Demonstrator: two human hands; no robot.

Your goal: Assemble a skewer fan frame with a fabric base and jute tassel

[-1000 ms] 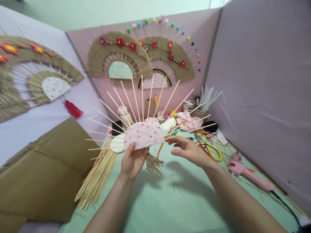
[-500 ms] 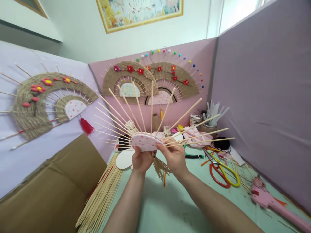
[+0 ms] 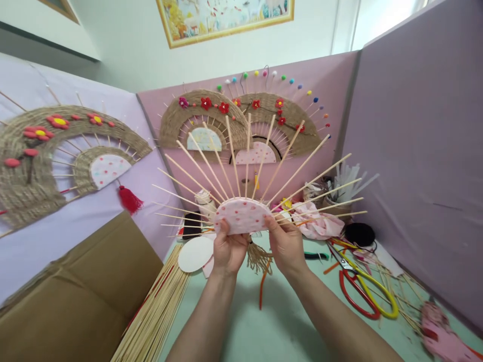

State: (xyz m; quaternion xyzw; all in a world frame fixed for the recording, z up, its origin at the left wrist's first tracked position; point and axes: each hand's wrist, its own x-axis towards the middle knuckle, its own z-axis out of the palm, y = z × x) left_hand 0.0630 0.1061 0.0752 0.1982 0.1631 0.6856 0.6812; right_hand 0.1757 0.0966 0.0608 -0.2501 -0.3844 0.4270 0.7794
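Both hands hold up a half-round fan frame covered in pink dotted cloth, with thin wooden sticks spread out from its curved edge. My left hand pinches the lower left corner, thumb on the front and fingers behind. At the right corner, my right hand grips the same way, its fingertips hidden behind the cloth and sticks. A twine tassel shows below the frame, between the hands; what it is fixed to is hidden.
Bundled sticks, a white disc and brown cardboard are on the left. Scissors, black yarn, pink cloth and a pink glue gun lie right. Finished twine fans hang on the partition behind.
The fan frame has tilted so its cloth face and sticks face me more fully. Both hands still hold its corners. The view has shifted slightly.
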